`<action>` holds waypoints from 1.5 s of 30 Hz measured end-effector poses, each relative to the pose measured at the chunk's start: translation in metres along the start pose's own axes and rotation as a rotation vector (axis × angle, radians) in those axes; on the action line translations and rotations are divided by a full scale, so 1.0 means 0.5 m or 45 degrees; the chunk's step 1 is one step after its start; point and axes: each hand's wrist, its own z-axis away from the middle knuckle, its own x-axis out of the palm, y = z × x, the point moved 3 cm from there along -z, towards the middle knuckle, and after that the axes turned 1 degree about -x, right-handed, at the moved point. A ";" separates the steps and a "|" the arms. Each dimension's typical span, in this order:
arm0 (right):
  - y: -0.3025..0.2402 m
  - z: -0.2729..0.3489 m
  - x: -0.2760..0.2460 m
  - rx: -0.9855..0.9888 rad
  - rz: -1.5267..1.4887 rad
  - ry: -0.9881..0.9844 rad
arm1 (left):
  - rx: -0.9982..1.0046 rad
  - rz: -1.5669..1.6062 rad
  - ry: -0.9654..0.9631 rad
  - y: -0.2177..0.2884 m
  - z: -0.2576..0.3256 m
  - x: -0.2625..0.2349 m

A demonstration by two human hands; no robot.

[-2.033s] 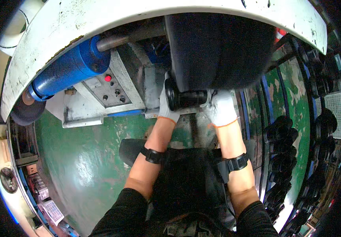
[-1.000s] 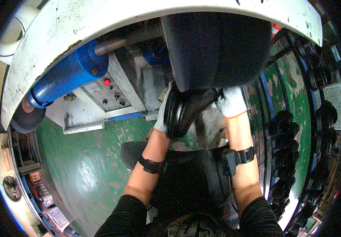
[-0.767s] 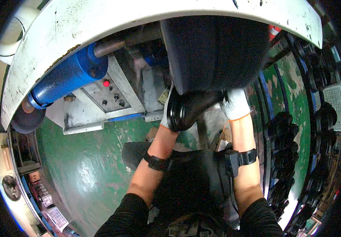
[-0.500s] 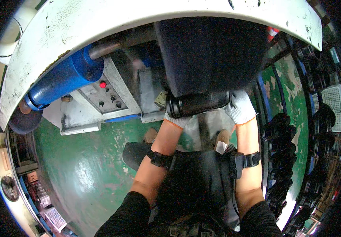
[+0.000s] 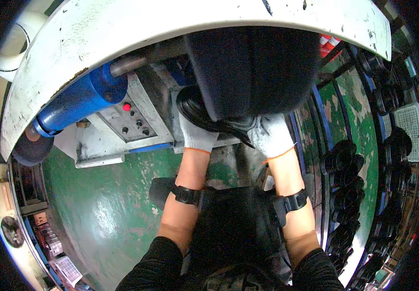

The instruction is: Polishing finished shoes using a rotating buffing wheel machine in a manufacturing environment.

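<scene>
A black shoe (image 5: 194, 109) is gripped at both ends, right at the lower face of a big dark roller (image 5: 253, 72). White gloves with orange cuffs cover both hands. My left hand (image 5: 196, 134) is closed around the left end of the shoe, its fingers partly behind the thick ridged edge. On the other end, my right hand (image 5: 270, 135) is closed at the shoe's narrow part, with fingertips hidden by shoe and roller. The shoe's upper side seems pressed to the roller, though the contact itself is hidden.
A white curved hood (image 5: 170, 19) arches over the roller. To the left are a blue cylindrical housing (image 5: 73, 99) and a control panel with a red button (image 5: 127, 106). Racks of black shoes (image 5: 343, 157) stand at right, near a white basket (image 5: 408, 131).
The shoe has turned from lying crosswise below the roller, its left end swinging up and away to the left. Both hands have shifted left, and the left one also farther from me.
</scene>
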 end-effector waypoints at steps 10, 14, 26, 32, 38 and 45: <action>-0.115 -0.032 -0.057 0.106 -0.454 0.565 | 0.226 -0.055 -0.069 0.057 0.008 0.036; -0.154 -0.046 -0.101 0.010 -0.163 0.648 | 0.242 0.024 -0.103 0.073 0.006 0.024; -0.091 -0.035 -0.128 0.180 0.108 0.575 | -0.049 0.173 0.182 -0.048 0.004 0.054; -0.062 -0.028 -0.141 0.205 0.207 0.525 | -0.224 0.405 -0.193 -0.144 -0.016 -0.026; 0.022 0.013 -0.139 0.294 0.387 0.407 | -0.290 0.337 -0.216 -0.256 -0.009 0.049; 0.031 0.010 -0.137 0.290 0.474 0.317 | -0.199 0.236 0.076 -0.250 -0.063 0.009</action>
